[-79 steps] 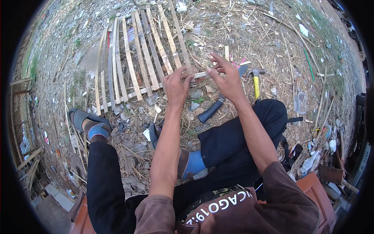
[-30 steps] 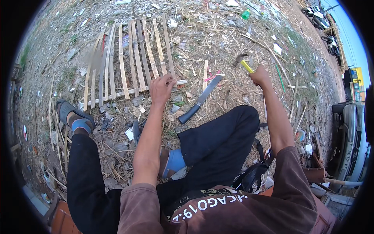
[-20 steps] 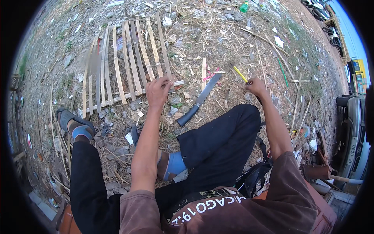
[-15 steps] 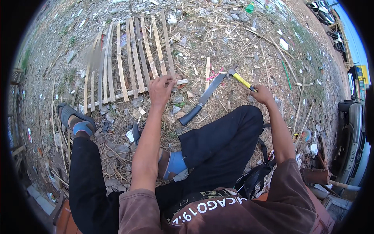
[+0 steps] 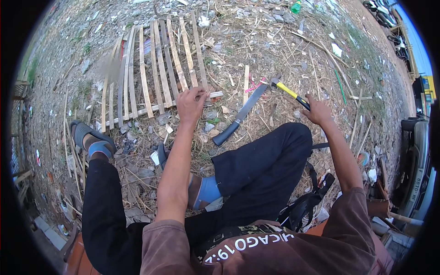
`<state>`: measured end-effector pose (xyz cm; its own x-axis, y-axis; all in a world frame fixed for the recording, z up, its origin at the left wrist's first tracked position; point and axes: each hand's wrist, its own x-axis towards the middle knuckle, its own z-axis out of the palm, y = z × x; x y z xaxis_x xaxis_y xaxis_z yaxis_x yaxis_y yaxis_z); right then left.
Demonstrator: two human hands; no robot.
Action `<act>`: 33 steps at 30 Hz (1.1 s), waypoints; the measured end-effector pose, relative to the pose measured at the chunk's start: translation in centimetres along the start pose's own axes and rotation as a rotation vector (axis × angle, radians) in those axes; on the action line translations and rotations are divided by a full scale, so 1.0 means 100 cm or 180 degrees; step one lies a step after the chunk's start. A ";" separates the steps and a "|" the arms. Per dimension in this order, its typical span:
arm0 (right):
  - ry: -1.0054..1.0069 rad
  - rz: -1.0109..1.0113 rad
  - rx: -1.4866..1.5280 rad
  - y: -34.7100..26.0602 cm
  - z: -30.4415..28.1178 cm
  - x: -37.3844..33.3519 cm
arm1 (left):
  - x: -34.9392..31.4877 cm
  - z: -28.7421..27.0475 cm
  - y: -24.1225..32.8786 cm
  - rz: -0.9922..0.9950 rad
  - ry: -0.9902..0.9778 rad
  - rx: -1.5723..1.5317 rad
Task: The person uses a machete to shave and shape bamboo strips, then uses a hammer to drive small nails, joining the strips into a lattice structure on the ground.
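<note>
Characters stood in two places.
Bold white letters and digits [image 5: 247, 243] crossed the chest of the brown short-sleeved cloth shirt [image 5: 293, 259]; beyond that shirt's right side, a plate [image 5: 416, 185] with characters sat on a silver-grey car [image 5: 414, 153].

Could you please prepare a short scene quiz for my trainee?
1. Which hand is nearer the yellow-and-black-handled hammer?
2. True or false: the long grey-bladed, black-handled machete has its tip, not its handle, nearer the hammer.
3. The left hand is near which end of the pale wooden crosspiece across the flat tan slats: A left, B right?

Key: 1. The right hand. 2. True. 3. B.
</note>
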<state>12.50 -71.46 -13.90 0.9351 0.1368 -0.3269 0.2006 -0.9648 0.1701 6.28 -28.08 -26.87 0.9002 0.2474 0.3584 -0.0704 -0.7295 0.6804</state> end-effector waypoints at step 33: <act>0.0054 -0.0819 0.3291 -0.226 -0.001 -0.079 | 0.006 -0.009 0.011 -0.0203 -0.0254 -0.0082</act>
<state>0.58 -50.72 -15.02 0.9055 0.3590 -0.2262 0.0546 -0.6273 -0.7769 6.39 -28.15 -25.36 0.9344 0.2407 0.2625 -0.0219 -0.6969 0.7169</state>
